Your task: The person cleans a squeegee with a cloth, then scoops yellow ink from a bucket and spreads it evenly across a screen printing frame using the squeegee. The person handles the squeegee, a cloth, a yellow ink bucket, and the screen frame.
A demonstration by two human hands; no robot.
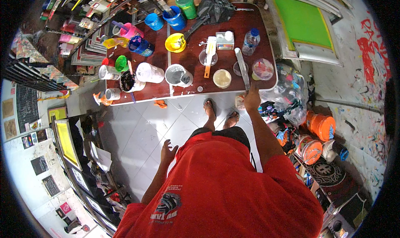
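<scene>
My right hand (252,99) is at the near right edge of the dark red table (158,90). Its fingers look closed round the lower end of a long, flat grey spatula (241,65), which stretches away over a small clear cup (236,69). Just right of the spatula sits a round clear tub with pink residue (263,68). To its left are a tub of cream-coloured paste (222,78) and a white-and-orange scraper (210,56) lying across a clear cup. Low by my left side, away from the table, my left hand (168,152) hangs with fingers apart, holding nothing.
Paint tubs crowd the table's left, among them a grey one (179,76) and a yellow bowl (175,42). A water bottle (251,42) and a black plastic bag (216,8) stand farther back. Orange-lidded buckets (321,126) and a stuffed clear bag (287,92) line the right.
</scene>
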